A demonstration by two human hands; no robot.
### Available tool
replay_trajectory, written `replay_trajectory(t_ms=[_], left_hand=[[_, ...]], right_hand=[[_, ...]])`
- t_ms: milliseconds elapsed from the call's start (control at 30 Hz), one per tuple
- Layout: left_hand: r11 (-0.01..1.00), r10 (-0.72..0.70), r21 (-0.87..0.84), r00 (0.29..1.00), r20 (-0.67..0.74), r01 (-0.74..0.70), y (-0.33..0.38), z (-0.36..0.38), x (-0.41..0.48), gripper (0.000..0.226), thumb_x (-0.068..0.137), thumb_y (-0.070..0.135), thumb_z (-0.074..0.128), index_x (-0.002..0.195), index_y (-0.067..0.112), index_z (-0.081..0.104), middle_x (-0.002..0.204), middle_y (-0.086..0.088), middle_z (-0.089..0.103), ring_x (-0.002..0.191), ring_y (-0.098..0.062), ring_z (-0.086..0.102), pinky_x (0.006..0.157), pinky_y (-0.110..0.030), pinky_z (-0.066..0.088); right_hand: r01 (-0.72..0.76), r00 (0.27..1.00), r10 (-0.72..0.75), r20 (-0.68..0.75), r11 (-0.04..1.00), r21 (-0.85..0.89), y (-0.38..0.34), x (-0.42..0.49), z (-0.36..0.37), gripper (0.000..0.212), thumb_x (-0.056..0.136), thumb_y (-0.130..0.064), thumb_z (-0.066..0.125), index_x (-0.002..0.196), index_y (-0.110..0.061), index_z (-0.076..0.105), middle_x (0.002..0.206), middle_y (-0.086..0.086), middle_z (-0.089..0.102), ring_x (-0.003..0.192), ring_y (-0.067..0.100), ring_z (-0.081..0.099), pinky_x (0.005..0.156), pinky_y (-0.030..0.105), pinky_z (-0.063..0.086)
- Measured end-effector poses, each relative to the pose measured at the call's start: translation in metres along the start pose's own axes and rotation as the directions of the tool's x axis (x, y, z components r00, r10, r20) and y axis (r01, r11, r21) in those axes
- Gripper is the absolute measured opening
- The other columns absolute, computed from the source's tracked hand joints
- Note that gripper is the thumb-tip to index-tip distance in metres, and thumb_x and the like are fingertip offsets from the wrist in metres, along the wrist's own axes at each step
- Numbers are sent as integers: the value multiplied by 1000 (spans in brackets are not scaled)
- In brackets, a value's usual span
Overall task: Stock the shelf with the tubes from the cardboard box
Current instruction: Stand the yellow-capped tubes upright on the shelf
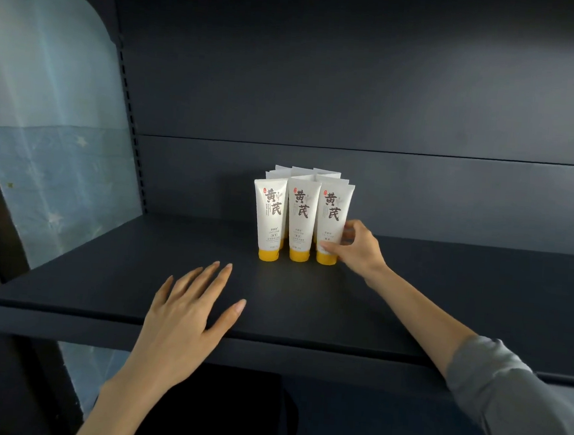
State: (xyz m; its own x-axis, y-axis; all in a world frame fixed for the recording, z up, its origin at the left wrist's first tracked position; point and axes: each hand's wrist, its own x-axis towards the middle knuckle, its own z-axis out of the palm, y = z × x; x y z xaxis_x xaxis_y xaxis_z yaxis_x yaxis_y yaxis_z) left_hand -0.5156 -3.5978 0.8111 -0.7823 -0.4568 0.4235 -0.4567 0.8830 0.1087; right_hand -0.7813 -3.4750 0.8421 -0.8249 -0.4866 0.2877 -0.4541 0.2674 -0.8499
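Several white tubes with yellow caps stand cap-down in rows on the dark shelf point(102, 271). The front row holds a left tube point(269, 216), a middle tube point(301, 218) and a right tube point(330, 217); more tubes stand behind them, mostly hidden. My right hand point(357, 248) grips the lower part of the right front tube, thumb in front and fingers round its right side. My left hand point(189, 312) hovers flat over the shelf's front part with its fingers spread and holds nothing. The cardboard box is out of view.
The shelf has a dark back panel point(357, 85) and a slotted upright point(130, 102) at the left. A pale blue wall point(46, 112) lies left of the unit. The shelf's front edge point(302, 350) runs across below my hands.
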Motion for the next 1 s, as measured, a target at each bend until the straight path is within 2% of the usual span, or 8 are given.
replay_trajectory(t_ms=[167,267,433,500,567,700,767,1000], left_hand=[[1000,17,4,1000,6,-17,-2,-5,-2,92,69,72,-14,150,34,8,158,13,15,145,-7,14,119,-35,9],[999,35,-12,999,8,-35,-2,-7,-4,94,70,73,-13,151,32,11,158,10,19,144,-10,17,118,-37,11],[997,81,-19,996,23,-80,2,-10,-7,92,71,71,-10,151,32,11,158,9,19,144,-12,17,118,-40,10],[994,111,-8,993,27,-111,5,-11,-9,92,72,71,-11,151,30,12,158,8,19,144,-12,17,118,-41,11],[990,144,-9,989,25,-144,10,-11,-13,93,72,71,-10,151,29,12,158,7,19,145,-13,17,118,-42,11],[974,220,-61,975,23,-218,29,-12,-30,101,71,77,-16,151,26,17,157,4,22,145,-16,19,117,-45,12],[965,255,-67,966,34,-253,39,-11,-40,103,70,77,-20,151,25,18,157,3,22,145,-17,20,117,-45,12],[934,356,-58,932,67,-352,78,-4,-69,86,82,67,3,148,20,28,155,-4,30,142,-24,29,114,-51,17]], right_hand=[[-2,1000,1,-12,996,-91,-6,-10,-17,52,86,-31,68,126,-8,45,126,7,57,105,14,54,83,28,47],[14,1000,-18,-12,960,-281,-10,-29,-33,57,91,-43,57,135,-10,40,135,7,50,121,21,50,96,38,45],[44,994,-99,-54,783,-620,-15,-89,-60,62,93,-57,40,143,-20,32,145,2,40,120,25,52,84,39,42],[43,991,-118,-63,724,-688,-13,-117,-70,66,93,-59,36,146,-21,29,149,0,36,127,24,46,98,44,40],[23,990,-119,-79,680,-733,-9,-146,-79,69,92,-61,33,148,-20,26,153,-2,31,138,20,34,112,45,27],[-76,990,-49,-135,617,-783,6,-200,-99,75,89,-65,26,151,-23,17,158,-4,18,146,15,11,118,46,11],[-133,986,-6,-169,593,-794,14,-225,-109,78,86,-68,23,151,-26,13,159,-5,12,147,14,4,118,47,8],[-269,961,93,-259,514,-815,43,-296,-146,84,82,-73,14,152,-28,8,160,-6,5,147,15,1,118,49,5]])
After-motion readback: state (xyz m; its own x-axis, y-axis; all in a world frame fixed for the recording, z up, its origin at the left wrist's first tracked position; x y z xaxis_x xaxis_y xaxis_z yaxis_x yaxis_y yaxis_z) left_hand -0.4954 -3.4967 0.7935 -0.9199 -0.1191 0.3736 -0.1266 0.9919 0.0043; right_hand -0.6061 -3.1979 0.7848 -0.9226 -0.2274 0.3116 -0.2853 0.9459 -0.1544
